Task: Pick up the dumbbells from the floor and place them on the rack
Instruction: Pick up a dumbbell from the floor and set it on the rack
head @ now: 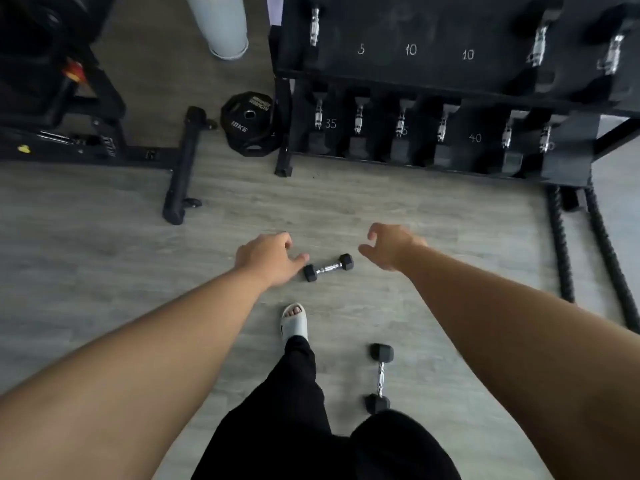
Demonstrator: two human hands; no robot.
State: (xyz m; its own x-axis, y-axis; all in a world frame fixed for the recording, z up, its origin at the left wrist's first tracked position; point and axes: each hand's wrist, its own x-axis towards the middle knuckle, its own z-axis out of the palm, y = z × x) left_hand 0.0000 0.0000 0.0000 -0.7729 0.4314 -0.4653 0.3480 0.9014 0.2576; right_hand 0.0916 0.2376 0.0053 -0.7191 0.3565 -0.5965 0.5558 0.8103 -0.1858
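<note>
Two small black hex dumbbells with chrome handles lie on the grey wood floor. One dumbbell (328,268) lies between my hands, tilted slightly. The second dumbbell (379,378) lies lengthwise nearer to me, beside my right leg. My left hand (266,258) hovers just left of the first dumbbell, fingers spread, thumb close to its left head. My right hand (389,247) is open to the right of it, fingers curled and holding nothing. The black dumbbell rack (450,88) stands ahead, with chalk numbers on its upper shelf and several dumbbells on its lower shelf.
A 10 kg weight plate (250,123) leans by the rack's left leg. A black bench frame (181,168) lies to the left. A thick rope (562,244) runs along the floor at right. My foot in a white slide (294,322) is below the first dumbbell.
</note>
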